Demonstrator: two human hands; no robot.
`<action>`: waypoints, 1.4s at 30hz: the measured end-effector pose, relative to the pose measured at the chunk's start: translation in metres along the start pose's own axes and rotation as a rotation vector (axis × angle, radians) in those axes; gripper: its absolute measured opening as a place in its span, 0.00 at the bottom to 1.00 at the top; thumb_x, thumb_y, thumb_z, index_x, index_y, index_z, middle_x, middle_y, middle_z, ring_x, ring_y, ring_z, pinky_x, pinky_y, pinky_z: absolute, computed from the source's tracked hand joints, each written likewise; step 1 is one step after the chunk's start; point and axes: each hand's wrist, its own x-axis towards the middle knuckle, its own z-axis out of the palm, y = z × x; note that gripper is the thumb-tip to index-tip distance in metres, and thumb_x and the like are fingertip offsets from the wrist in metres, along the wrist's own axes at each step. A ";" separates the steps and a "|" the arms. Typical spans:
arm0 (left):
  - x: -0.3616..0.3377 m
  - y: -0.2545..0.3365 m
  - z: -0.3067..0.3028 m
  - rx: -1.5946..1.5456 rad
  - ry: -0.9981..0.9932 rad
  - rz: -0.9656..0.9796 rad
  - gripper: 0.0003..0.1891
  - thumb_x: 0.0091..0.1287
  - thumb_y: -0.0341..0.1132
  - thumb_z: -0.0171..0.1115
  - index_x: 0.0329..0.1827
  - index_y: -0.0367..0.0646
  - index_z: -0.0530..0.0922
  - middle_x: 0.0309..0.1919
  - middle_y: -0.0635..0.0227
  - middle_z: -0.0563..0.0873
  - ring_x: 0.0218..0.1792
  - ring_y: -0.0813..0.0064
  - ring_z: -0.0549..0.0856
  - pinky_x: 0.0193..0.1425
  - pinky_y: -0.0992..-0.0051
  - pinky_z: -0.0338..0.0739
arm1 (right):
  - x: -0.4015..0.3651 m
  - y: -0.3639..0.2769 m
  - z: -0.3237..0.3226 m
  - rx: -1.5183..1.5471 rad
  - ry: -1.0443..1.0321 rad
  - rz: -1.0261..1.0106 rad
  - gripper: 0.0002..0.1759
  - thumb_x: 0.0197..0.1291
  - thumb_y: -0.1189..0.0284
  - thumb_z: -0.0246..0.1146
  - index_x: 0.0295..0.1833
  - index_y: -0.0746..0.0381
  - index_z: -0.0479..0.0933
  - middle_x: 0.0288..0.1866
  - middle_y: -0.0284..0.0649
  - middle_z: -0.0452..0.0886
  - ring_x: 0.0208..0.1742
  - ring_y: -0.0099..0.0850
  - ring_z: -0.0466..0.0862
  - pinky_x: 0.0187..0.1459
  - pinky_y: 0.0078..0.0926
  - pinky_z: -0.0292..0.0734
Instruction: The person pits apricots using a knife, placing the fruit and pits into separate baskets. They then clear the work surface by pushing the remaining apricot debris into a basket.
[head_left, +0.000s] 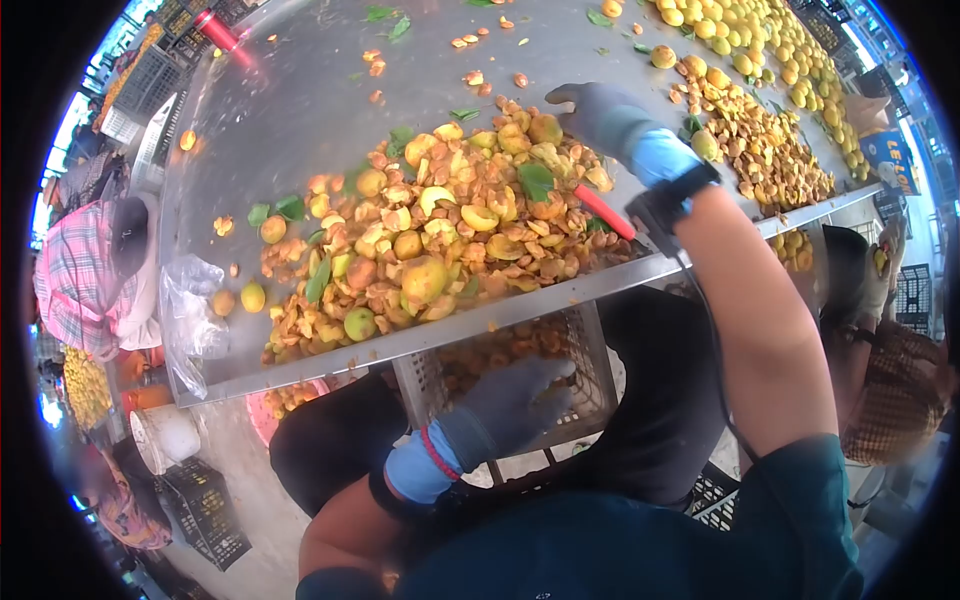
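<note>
My right hand (602,118), in a grey glove with a blue cuff, reaches over the far right edge of a heap of cut yellow-orange fruit (440,240), apparently apricots. Its fingers are apart, close to a whole fruit (545,128), and I see nothing held. Over a plastic crate (595,365) between my knees is my gloved left hand (515,400), fingers curled. Something small and brownish shows at its fingers, too blurred to name. Below my right wrist, a red handle (605,212) sticks out of the heap; its other end is hidden.
The heap lies on a metal table (300,110) with a raised front rim. Whole yellow fruit (740,35) and another cut heap (770,150) lie to the right. A plastic bag (192,310) sits at the left corner. Co-workers sit at both sides; a white bucket (165,440) stands lower left.
</note>
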 end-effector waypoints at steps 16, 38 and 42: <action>0.002 -0.002 -0.010 -0.099 0.201 0.128 0.17 0.72 0.36 0.56 0.59 0.37 0.76 0.47 0.54 0.84 0.50 0.62 0.84 0.57 0.68 0.77 | -0.093 -0.005 -0.024 1.859 -0.594 -0.140 0.44 0.56 0.56 0.66 0.74 0.62 0.58 0.54 0.51 0.78 0.28 0.27 0.77 0.32 0.21 0.75; -0.015 0.014 -0.055 -0.664 0.634 0.090 0.18 0.74 0.36 0.51 0.61 0.34 0.75 0.44 0.65 0.85 0.41 0.81 0.84 0.46 0.79 0.78 | -0.175 -0.090 -0.009 1.701 -0.614 -0.133 0.35 0.69 0.53 0.50 0.72 0.66 0.60 0.50 0.44 0.82 0.47 0.30 0.85 0.43 0.23 0.83; -0.013 0.029 -0.048 -0.628 0.629 0.260 0.21 0.69 0.37 0.62 0.61 0.34 0.75 0.49 0.65 0.83 0.42 0.82 0.81 0.45 0.81 0.76 | -0.186 -0.100 0.013 1.502 -0.423 -0.232 0.33 0.72 0.52 0.51 0.72 0.64 0.62 0.52 0.40 0.80 0.42 0.25 0.84 0.45 0.19 0.79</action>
